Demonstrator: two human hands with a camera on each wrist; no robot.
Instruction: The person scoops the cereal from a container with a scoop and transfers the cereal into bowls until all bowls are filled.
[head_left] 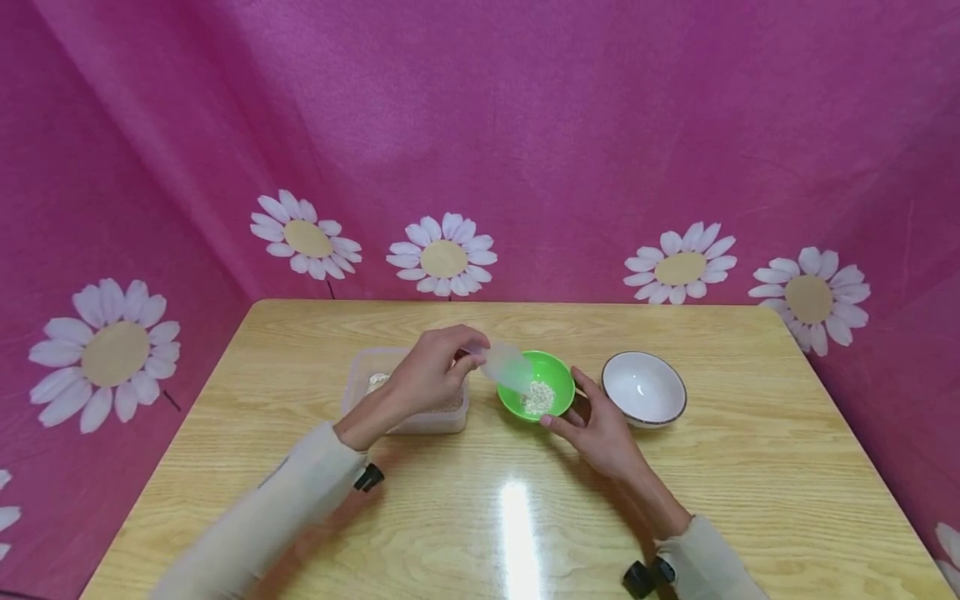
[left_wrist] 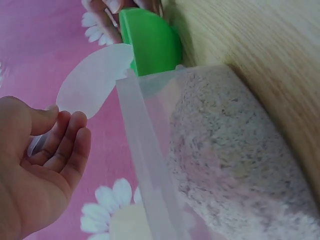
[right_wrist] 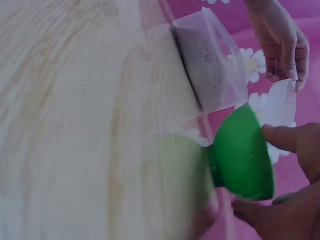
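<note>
Your left hand (head_left: pixel 435 368): pinching scoop (head_left: pixel 504 367). Your right hand (head_left: pixel 604 435): gripping green bowl (head_left: pixel 559 377). Step: apparently tipping flakes (head_left: pixel 537 398). Next, probably: level scoop.

Two bowls (head_left: pixel 553 367) (head_left: pixel 643 387), one scoop (head_left: pixel 502 365), one tub (head_left: pixel 433 424), one table (head_left: pixel 757 433).

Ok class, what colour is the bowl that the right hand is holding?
The bowl is bright green, seen best in the head view.

Box (head_left: pixel 438 426) partly behind left hand (head_left: pixel 423 372); scoop handle (left_wrist: pixel 36 146) mostly hidden by fingers (left_wrist: pixel 66 145).
</note>
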